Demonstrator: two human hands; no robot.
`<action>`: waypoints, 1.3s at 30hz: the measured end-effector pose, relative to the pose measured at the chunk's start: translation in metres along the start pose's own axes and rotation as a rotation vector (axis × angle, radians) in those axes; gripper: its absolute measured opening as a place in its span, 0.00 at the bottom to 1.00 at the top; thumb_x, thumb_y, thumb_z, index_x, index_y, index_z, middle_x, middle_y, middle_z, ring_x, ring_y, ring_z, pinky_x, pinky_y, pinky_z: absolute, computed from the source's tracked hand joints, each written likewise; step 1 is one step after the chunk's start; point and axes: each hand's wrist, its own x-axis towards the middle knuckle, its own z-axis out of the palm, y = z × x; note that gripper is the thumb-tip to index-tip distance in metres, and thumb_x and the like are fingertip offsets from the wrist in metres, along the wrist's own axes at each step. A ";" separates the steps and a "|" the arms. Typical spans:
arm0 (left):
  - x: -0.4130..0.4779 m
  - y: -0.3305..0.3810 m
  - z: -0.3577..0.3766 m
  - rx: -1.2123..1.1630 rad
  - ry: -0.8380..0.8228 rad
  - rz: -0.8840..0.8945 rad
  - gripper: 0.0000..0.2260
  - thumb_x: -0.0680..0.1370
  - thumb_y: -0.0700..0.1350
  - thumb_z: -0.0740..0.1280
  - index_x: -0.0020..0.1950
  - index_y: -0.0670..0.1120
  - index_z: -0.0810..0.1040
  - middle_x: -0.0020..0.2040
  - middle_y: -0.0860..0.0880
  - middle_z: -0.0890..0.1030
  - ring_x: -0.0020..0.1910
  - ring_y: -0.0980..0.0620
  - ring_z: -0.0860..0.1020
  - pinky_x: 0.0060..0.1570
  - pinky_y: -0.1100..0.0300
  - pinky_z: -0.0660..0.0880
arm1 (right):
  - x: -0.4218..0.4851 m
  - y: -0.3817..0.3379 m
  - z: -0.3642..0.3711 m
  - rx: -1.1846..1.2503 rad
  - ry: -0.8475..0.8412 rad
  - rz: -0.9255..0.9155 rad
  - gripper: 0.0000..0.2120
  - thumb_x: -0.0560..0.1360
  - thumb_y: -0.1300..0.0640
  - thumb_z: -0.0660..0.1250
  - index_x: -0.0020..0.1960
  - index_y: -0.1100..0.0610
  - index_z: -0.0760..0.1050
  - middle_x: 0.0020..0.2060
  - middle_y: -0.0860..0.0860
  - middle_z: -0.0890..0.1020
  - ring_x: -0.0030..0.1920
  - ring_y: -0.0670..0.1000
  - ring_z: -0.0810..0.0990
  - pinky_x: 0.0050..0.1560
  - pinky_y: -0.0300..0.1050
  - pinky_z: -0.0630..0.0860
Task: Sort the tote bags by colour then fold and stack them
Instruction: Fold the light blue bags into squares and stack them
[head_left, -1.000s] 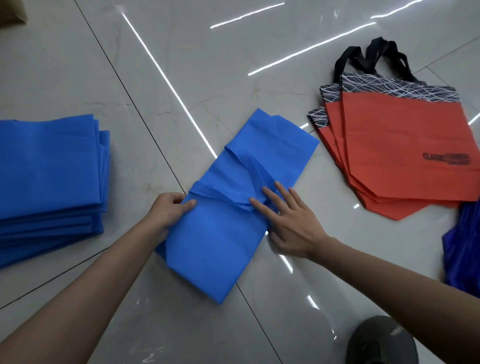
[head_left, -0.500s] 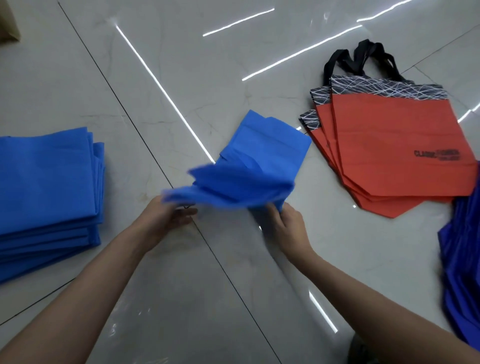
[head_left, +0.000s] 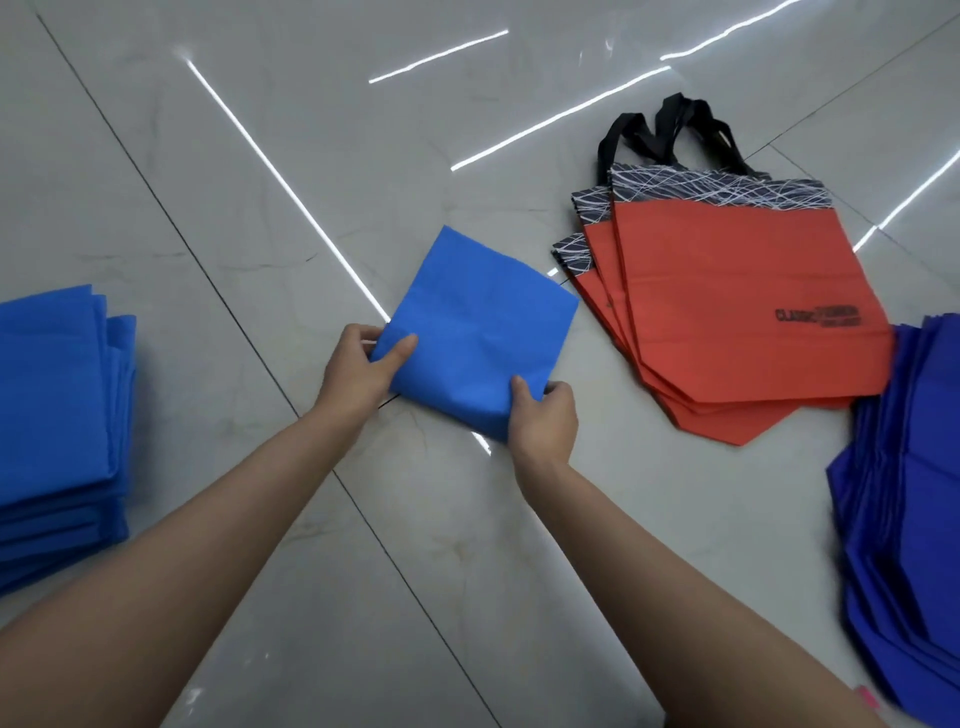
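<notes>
A light blue tote bag (head_left: 480, 332), folded into a square, lies on the floor in the middle. My left hand (head_left: 363, 366) pinches its near left corner, thumb on top. My right hand (head_left: 543, 418) grips its near right corner, thumb on top. A stack of folded light blue bags (head_left: 52, 431) sits at the far left. Several orange-red bags (head_left: 737, 312) with black patterned tops and black handles lie fanned out flat at the right. A pile of darker blue bags (head_left: 909, 509) lies at the right edge.
The floor is glossy grey marble tile (head_left: 363, 156) with dark grout lines and bright light reflections. A small pink thing (head_left: 866, 696) shows near the bottom right by the dark blue pile.
The long blue bag lay flat under both hands, then its near half was lifted and folded over the far half. It now lies as a square, held at its two near corners.
</notes>
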 end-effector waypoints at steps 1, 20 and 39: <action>0.003 -0.002 0.000 0.054 0.039 -0.029 0.15 0.75 0.52 0.69 0.54 0.45 0.70 0.55 0.47 0.76 0.50 0.51 0.75 0.46 0.61 0.69 | 0.001 -0.002 0.001 -0.031 0.005 0.016 0.15 0.78 0.50 0.63 0.57 0.61 0.69 0.48 0.52 0.77 0.51 0.56 0.77 0.51 0.48 0.72; 0.012 -0.019 0.063 1.070 -0.033 0.517 0.37 0.71 0.67 0.38 0.76 0.52 0.56 0.77 0.42 0.52 0.76 0.41 0.51 0.71 0.41 0.46 | 0.051 -0.011 0.004 -0.708 0.113 -0.912 0.25 0.75 0.53 0.58 0.71 0.57 0.68 0.71 0.62 0.65 0.69 0.64 0.66 0.66 0.59 0.65; 0.013 -0.022 0.078 1.200 0.208 0.496 0.27 0.77 0.61 0.49 0.74 0.51 0.63 0.75 0.40 0.60 0.73 0.41 0.56 0.67 0.35 0.52 | 0.126 -0.051 0.009 -1.279 -0.199 -0.938 0.29 0.78 0.41 0.46 0.75 0.52 0.61 0.62 0.59 0.71 0.53 0.62 0.72 0.45 0.54 0.70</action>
